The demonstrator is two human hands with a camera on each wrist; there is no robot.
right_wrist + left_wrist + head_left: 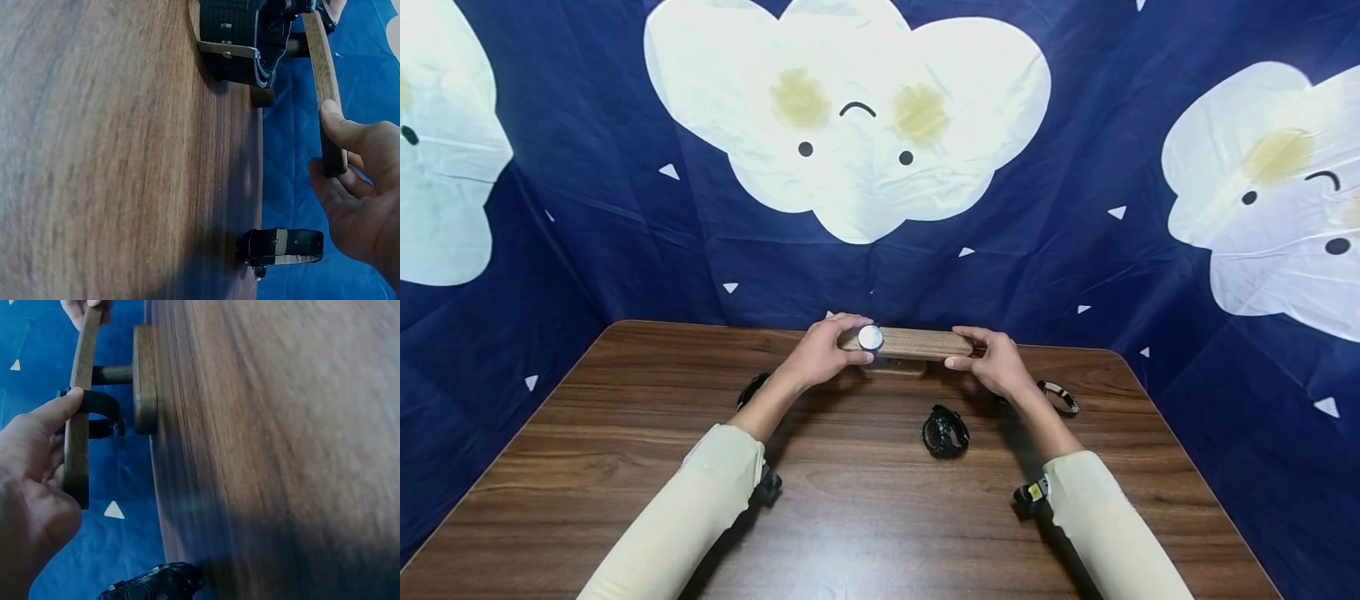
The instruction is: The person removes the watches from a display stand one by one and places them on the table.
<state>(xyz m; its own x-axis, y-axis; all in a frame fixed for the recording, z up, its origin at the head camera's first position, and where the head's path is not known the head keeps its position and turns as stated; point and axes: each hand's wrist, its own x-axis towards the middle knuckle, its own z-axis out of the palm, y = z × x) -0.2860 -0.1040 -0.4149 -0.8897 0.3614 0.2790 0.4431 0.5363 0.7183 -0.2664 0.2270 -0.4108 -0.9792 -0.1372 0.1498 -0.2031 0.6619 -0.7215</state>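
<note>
A wooden watch stand (921, 342) with a horizontal bar on a post and base (145, 381) stands at the table's far edge. Around the left part of its bar hangs a watch (871, 337) with a pale round face and dark strap. My left hand (822, 354) grips the bar's left end, thumb in front beside that watch and fingers behind, partly hidden. At the bar's other end, my right hand (997, 364) pinches the wood between thumb and fingers. Nearer me lies a black watch (946, 431), its buckled strap looming large in the right wrist view.
Beside my right forearm lies another watch (1060, 398) with a dark strap, pale inside. A black watch (752, 389) is partly hidden behind my left forearm. The brown wooden table (850, 517) meets a blue cloth backdrop (647, 250) with clouds printed on it.
</note>
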